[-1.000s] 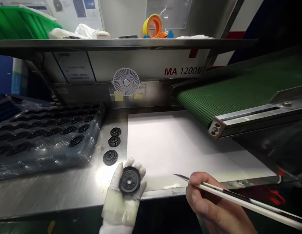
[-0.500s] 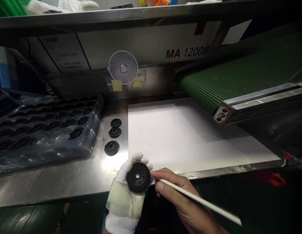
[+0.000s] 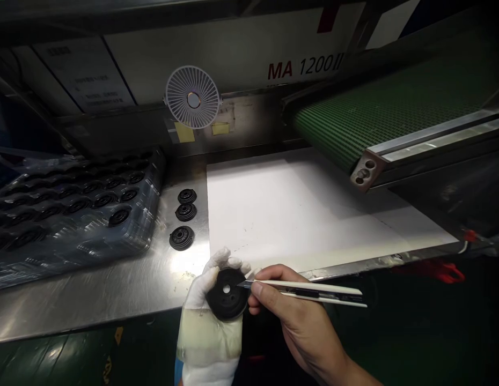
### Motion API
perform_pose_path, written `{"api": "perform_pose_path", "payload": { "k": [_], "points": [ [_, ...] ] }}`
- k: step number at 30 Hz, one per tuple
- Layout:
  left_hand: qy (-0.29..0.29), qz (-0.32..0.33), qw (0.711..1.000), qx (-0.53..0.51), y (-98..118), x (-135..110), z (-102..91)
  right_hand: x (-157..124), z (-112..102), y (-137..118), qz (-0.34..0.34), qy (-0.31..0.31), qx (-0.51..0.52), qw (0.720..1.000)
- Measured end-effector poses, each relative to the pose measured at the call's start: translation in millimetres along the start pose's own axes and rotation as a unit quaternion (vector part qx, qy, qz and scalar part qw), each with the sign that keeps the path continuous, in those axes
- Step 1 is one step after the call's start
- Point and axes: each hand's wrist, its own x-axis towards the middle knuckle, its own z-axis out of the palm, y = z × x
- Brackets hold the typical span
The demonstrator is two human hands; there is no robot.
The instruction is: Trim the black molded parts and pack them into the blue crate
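My left hand (image 3: 207,321), in a white fabric glove with a translucent wrap around the palm, holds a black ribbed rubber disc (image 3: 227,295) with a central hole. My right hand (image 3: 292,316) is bare and grips a white snap-off utility knife (image 3: 314,293) like a pen. The knife's slim blade reaches the right part of the disc's face. Several matching discs sit on the steel counter (image 3: 112,289) beyond my hands, the nearest (image 3: 181,238) lying just left of the white sheet (image 3: 281,214).
To the left lies a plastic-wrapped dark tray (image 3: 72,212) holding rows of discs. A green mesh conveyor belt (image 3: 386,107) with a metal side rail runs in from the upper right. A small white fan (image 3: 192,97) is mounted on the machine front behind the sheet.
The knife has swung from pointing down-right to lying level, with its blade now on the disc's face. The view has tilted lower, so the scene sits higher in the frame.
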Motion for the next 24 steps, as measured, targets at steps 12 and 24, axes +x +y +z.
{"api": "perform_pose_path", "payload": {
  "k": [12,24],
  "points": [
    [-0.043,0.156,0.975,0.152,-15,-2,-14.7,-5,3,9,0.017,0.025,-0.027,0.999],
    [0.001,0.098,0.991,0.092,-15,-4,-2.9,-2,4,6,0.023,0.037,-0.052,0.998]
  ]
}}
